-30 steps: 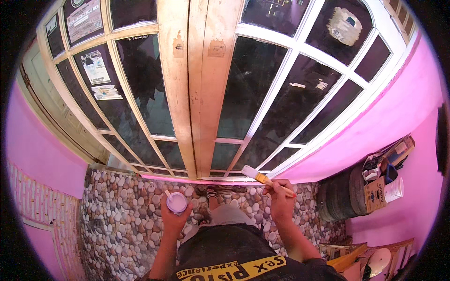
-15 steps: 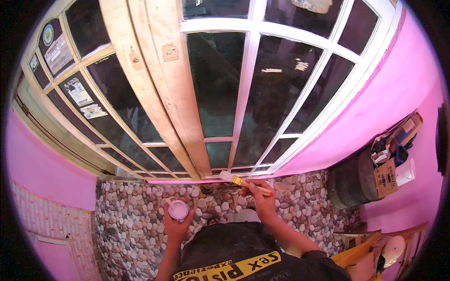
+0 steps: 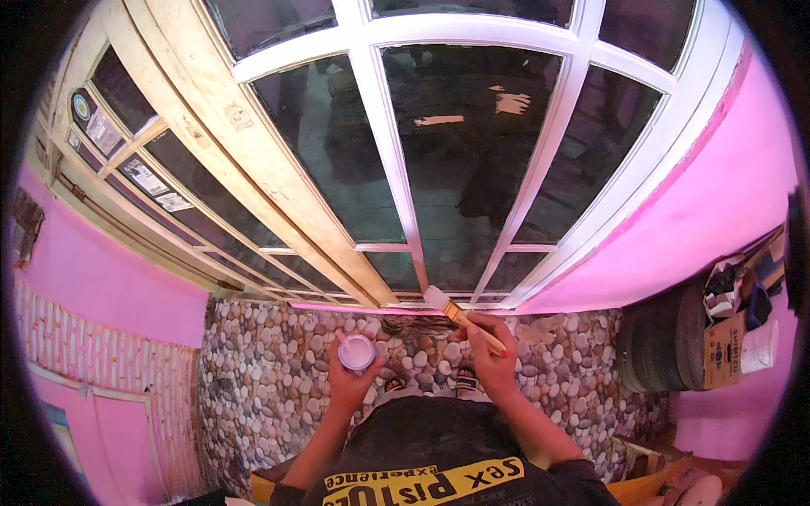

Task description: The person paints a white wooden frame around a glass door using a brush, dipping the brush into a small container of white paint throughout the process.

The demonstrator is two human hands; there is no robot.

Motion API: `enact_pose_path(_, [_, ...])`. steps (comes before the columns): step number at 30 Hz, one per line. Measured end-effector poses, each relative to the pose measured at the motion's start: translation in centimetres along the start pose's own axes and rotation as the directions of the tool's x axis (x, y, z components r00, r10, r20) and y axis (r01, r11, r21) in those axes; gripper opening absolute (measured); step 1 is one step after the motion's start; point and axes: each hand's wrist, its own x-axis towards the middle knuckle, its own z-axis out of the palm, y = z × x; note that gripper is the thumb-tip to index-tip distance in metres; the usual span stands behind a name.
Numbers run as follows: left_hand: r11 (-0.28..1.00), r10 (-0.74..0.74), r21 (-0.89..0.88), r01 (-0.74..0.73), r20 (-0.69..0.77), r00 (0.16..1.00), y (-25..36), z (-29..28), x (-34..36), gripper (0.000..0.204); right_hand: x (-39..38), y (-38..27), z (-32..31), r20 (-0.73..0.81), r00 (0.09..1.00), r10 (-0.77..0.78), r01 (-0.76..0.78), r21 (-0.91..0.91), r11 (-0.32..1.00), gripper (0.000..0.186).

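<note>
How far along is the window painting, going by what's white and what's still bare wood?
The right-hand window frame looks white already, bars and outer edge. In hand: the right hand holds a paintbrush with its bristles at that frame's bottom rail, and the left hand holds a small paint cup. The left window frame is still bare wood.

My brush (image 3: 464,316) has a wooden handle and pale bristles; it lies tilted, its bristle end up and to the left, just at the window's lower white rail. My cup (image 3: 356,352) is small and round, open side up, with pale pinkish-white paint inside.
</note>
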Motion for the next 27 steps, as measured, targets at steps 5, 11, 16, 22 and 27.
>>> enact_pose_path(5, [0.985, -0.087, -0.150, 0.088, 0.009, 0.996, -1.1, 3.5, -0.1, 0.053, 1.1, -1.9, -1.3, 0.122, 0.992, -0.028, 0.032, -0.036, 0.999, 0.018])
enact_pose_path(11, [0.999, -0.036, -0.023, 0.035, -0.018, 0.999, -0.6, 6.5, 0.3, 0.058, 1.9, -2.5, -3.6, 0.228, 0.964, -0.139, 0.139, 0.014, 0.990, 0.018])
enact_pose_path(16, [0.992, -0.122, -0.042, 0.122, -0.013, 0.992, -1.1, 7.4, 0.0, 0.056, 1.9, -1.6, -4.4, 0.337, 0.916, -0.216, 0.247, -0.050, 0.968, 0.018])
enact_pose_path(22, [0.981, -0.188, -0.043, 0.188, 0.005, 0.982, -1.5, 7.6, 0.0, 0.056, 1.3, -0.9, -4.1, 0.211, 0.977, -0.023, 0.031, -0.035, 0.999, 0.016])
enact_pose_path(27, [0.993, -0.101, 0.059, 0.099, 0.028, 0.995, -1.5, 7.5, 1.0, 0.055, 1.7, -1.5, -3.6, 0.178, 0.976, 0.123, -0.138, 0.076, 0.987, 0.017])
